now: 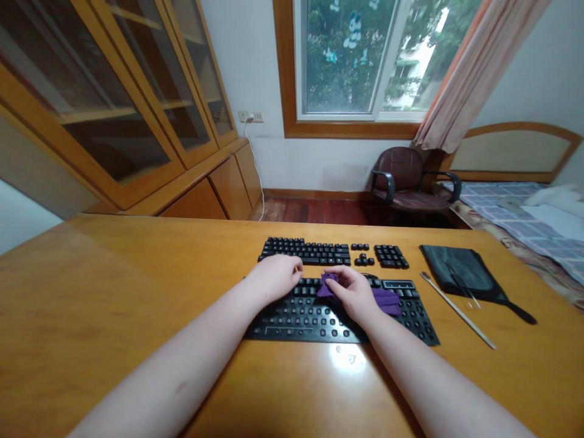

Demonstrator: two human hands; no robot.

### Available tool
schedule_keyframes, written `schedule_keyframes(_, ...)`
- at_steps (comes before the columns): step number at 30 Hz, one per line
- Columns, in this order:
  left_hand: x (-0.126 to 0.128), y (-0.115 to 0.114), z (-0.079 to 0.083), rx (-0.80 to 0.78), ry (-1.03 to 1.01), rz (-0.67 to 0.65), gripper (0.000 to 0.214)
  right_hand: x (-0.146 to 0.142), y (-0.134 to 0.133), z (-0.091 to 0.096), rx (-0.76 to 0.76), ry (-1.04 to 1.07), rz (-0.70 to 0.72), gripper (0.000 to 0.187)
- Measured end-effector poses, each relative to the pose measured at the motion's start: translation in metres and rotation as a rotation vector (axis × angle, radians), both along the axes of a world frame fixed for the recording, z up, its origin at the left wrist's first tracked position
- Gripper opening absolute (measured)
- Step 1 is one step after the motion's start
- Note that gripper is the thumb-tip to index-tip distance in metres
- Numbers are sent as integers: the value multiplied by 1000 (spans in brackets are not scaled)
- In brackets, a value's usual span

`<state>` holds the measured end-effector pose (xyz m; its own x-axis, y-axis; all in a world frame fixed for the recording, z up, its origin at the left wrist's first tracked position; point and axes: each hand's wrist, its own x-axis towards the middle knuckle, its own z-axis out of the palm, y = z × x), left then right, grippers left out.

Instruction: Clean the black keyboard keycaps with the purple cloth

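Note:
A black keyboard base [287,319] lies flat on the desk, most of its keycaps off and the bare switch posts showing. My right hand [353,293] pinches a bunched purple cloth [387,301] over the upper part of the base, the loose end trailing to the right under the hand. My left hand [276,277] hovers at the upper left of the base with its fingers curled closed; whatever they hold, if anything, is hidden. Behind the base, loose black keycaps [319,250] stand in keyboard order, with a number block [391,256] at the right.
To the right on the wooden desk [137,292] lie a thin white-handled brush [460,313] and a black pouch [456,261] with a wire tool [469,295] on it. Beyond the desk are a glass-door cabinet [182,109], an armchair [401,176] and a bed [524,213].

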<state>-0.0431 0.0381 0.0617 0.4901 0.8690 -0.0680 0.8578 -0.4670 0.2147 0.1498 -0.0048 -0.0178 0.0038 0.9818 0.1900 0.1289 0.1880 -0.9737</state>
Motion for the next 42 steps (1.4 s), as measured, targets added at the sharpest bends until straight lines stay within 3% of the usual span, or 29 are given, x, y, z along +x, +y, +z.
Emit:
schedule_keyframes(5,6,82,-8,50,-41,165,24,1,0,-1,9,-17,7,18)
schedule_keyframes(8,17,114,-17,22,-31,187,22,1,0,-2,15,-26,7,18)
schedule_keyframes(15,32,142,-38,-88,3,243,15,0,0,2,17,-17,-3,16)
schedule_keyframes(20,35,146,-39,-66,-101,248,10,1,-1,4,19,-25,-8,17)
schedule_keyframes(25,37,122,-28,-1,-326,193,18,1,1,-2,-1,5,-13,19)
schedule_keyframes(27,35,100,-26,-2,-436,184,23,0,2,-5,-10,50,-9,21)
schedule_keyframes(29,33,71,-28,-79,-770,179,22,0,3,-6,-22,110,-10,21)
schedule_keyframes(32,28,25,-34,-181,-1014,157,17,-1,3,-2,-44,198,-34,20)
schedule_keyframes(37,25,-28,-46,-245,-1104,236,16,-1,1,6,-68,260,-116,22)
schedule_keyframes(42,25,-32,-56,-180,-1037,230,15,3,1,8,-12,178,-84,15)
